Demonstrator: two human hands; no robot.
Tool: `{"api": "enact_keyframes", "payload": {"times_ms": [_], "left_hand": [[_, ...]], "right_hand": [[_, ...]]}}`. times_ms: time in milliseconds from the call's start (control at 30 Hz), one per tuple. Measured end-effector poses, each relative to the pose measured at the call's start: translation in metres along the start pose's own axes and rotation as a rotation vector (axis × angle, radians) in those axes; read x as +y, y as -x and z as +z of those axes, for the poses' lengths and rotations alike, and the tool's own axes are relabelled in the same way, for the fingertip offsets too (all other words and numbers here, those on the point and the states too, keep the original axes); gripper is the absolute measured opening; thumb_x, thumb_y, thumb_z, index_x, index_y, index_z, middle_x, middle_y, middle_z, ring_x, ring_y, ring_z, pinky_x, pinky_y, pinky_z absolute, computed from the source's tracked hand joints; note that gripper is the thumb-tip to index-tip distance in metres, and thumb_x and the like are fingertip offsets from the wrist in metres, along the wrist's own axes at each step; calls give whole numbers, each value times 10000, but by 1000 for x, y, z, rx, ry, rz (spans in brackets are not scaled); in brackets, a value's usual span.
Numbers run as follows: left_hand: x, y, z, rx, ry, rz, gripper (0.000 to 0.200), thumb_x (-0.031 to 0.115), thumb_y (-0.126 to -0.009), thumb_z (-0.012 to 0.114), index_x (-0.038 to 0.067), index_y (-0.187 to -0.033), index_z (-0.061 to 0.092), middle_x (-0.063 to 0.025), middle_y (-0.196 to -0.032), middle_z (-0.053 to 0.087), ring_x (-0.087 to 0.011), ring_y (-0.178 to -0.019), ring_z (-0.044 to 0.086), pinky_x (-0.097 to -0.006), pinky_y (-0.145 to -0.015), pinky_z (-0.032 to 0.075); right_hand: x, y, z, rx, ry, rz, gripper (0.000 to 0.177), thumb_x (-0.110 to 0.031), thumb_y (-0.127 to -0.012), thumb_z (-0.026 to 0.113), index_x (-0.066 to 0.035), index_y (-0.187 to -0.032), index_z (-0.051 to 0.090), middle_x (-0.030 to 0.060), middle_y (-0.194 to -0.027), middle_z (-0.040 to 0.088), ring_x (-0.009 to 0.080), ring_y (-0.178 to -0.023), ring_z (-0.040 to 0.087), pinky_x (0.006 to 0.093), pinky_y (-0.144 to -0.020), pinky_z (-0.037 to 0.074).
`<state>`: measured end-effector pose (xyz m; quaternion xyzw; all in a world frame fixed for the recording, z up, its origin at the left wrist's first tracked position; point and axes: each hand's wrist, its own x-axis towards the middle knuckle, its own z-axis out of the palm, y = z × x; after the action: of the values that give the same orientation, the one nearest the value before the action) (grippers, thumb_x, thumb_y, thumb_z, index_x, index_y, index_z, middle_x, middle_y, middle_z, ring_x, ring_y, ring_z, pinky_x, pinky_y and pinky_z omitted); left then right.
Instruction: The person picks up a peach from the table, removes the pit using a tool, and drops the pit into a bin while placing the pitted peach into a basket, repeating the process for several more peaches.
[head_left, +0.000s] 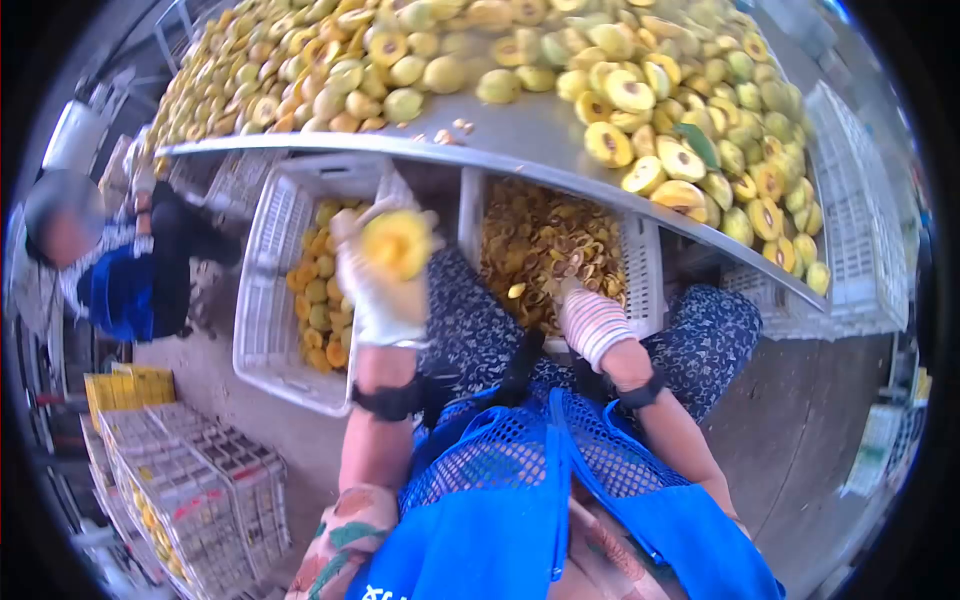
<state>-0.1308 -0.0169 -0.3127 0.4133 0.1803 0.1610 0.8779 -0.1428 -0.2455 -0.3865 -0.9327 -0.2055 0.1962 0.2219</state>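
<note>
My left hand (385,290), in a white glove, is closed around a yellow peach half (398,244), its cut face turned up and blurred by motion. It is above the right side of a white crate (258,290) that holds whole-looking and cut peaches (318,290). My right hand (597,322), in a striped glove, hangs over a second white crate (645,265) full of brownish-yellow scraps (540,240). Its fingers are bent down together toward the scraps; whether something small is between them is hidden.
A metal table (500,130) heaped with halved peaches (630,90) spans the front. Stacked white crates (860,200) stand at the right. Further crates (190,480) are at the lower left, beside a yellow crate (130,390). Another person (120,270) sits at the left.
</note>
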Motion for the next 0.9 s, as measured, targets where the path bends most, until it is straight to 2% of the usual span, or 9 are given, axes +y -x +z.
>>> {"api": "enact_keyframes", "payload": {"times_ms": [100,200,500,633,667,733,767,833,900], "left_hand": [[21,-35,-61,261,-683,418,312,221,-874,561,-22,-1069,554,-95,-939,593,-170,-824,568,-291,-684,495],[29,-38,-33,334,-561,394,275,112,-849,580,-34,-1080,551,-89,-968,586,-154,-842,555,-264,-717,478],[-107,-69,184,-606,-1672,232,452,201,-708,641,30,-1117,553,-162,-932,631,-238,-899,605,-303,-791,456],[-173,-125,152,-1082,-1558,642,260,199,-635,598,29,-831,582,-176,-772,604,-359,-752,572,-409,-687,475],[-155,-100,165,-887,-1346,463,238,189,-624,599,29,-798,575,-169,-756,591,-357,-701,548,-403,-660,468],[-141,-96,163,-832,-1170,220,254,145,-616,617,17,-832,578,-137,-765,588,-282,-742,593,-354,-666,491],[-120,-73,170,-695,-706,-169,347,99,-638,608,7,-968,550,-131,-811,593,-275,-783,604,-331,-674,517],[-84,-59,157,-511,-273,-396,565,81,-619,619,1,-1151,447,-176,-980,569,-279,-830,603,-355,-681,531],[-68,-55,131,-541,58,-498,563,86,-666,620,35,-1185,407,-209,-1039,544,-328,-793,606,-412,-675,540]], "right_hand": [[8,5,-1,36,-184,356,384,-320,-892,336,11,-1002,496,269,-817,597,399,-815,589,486,-735,449],[17,-5,13,-77,-211,223,413,-341,-907,313,12,-1016,498,256,-825,609,384,-813,601,478,-728,456],[24,9,18,-140,-405,168,328,-294,-848,458,5,-974,506,276,-771,600,411,-758,602,479,-690,458],[57,8,16,-112,-254,-199,315,-280,-855,482,15,-962,501,271,-772,601,401,-729,606,467,-635,477],[43,9,5,-18,-481,190,283,-258,-836,488,8,-929,516,246,-703,595,366,-659,611,459,-602,486],[47,10,4,141,-150,-274,268,-245,-777,496,8,-860,529,201,-719,539,355,-636,588,472,-582,487],[54,2,31,119,-244,-163,273,-247,-788,474,11,-863,525,199,-769,526,374,-663,582,486,-591,475],[30,1,-7,-80,-498,274,445,-417,-797,531,-32,-1017,486,242,-940,586,327,-760,622,447,-694,479],[20,6,-27,-102,-526,259,686,-536,-753,569,-67,-1229,414,243,-1015,591,278,-995,584,354,-861,427]]}}
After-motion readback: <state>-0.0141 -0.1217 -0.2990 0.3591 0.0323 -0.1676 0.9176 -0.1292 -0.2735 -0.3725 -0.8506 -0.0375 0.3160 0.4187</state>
